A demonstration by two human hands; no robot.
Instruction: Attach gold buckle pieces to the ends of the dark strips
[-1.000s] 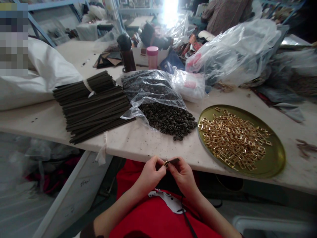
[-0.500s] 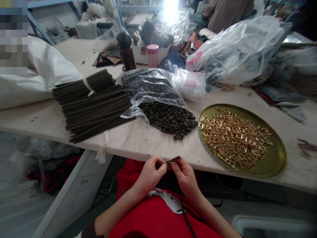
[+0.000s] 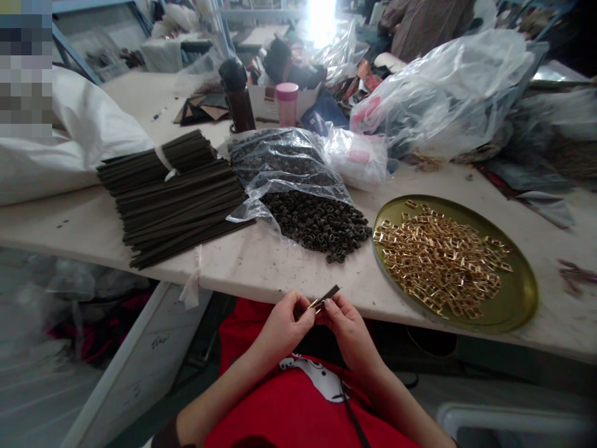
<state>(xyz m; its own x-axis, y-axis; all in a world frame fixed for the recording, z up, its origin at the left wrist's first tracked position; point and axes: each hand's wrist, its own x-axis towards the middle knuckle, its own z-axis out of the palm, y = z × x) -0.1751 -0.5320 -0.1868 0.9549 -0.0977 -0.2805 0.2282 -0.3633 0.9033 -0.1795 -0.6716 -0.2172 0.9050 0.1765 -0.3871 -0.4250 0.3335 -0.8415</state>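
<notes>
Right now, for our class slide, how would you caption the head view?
Both hands hold a dark strip and gold piece near a tray of gold frames.

Dark strip swings up above the right hand

A second ago the dark strip (image 3: pixel 331 292) lay nearly level across the fingers of the right hand (image 3: pixel 349 325); half a second ago it slanted a little. Now it slants more steeply, its free end standing clear above the fingertips and more of its length in sight. The right thumb has shifted up alongside the strip. At the left hand's (image 3: pixel 288 322) fingertips, the gold-coloured buckle (image 3: pixel 313 304) now shows as two bright slivers.
</notes>
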